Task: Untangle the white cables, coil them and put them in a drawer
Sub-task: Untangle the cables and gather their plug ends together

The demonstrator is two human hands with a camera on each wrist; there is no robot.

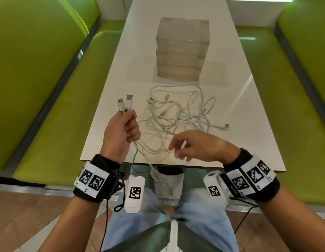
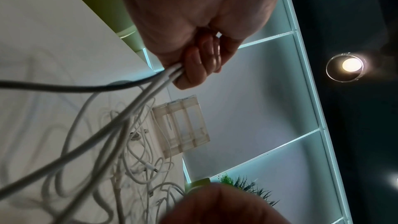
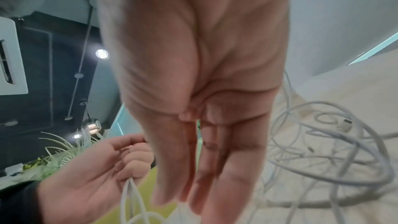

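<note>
A tangle of white cables (image 1: 178, 115) lies on the white table (image 1: 239, 110), in front of a clear drawer unit (image 1: 181, 50). My left hand (image 1: 121, 131) is raised at the table's near-left corner and grips two white cables (image 2: 150, 91) in its fist. Their USB plugs (image 1: 125, 104) stick up above the fingers. The cable lengths trail down past the table edge toward my lap. My right hand (image 1: 192, 146) hovers over the near edge of the tangle (image 3: 323, 151), fingers (image 3: 215, 168) straight and holding nothing.
Green upholstered benches (image 1: 49, 106) flank the table on both sides. The clear drawer unit (image 2: 183, 125) stands mid-table with its drawers closed. Some cable hangs over the near table edge (image 1: 152, 171) above my knees. Wooden floor lies below.
</note>
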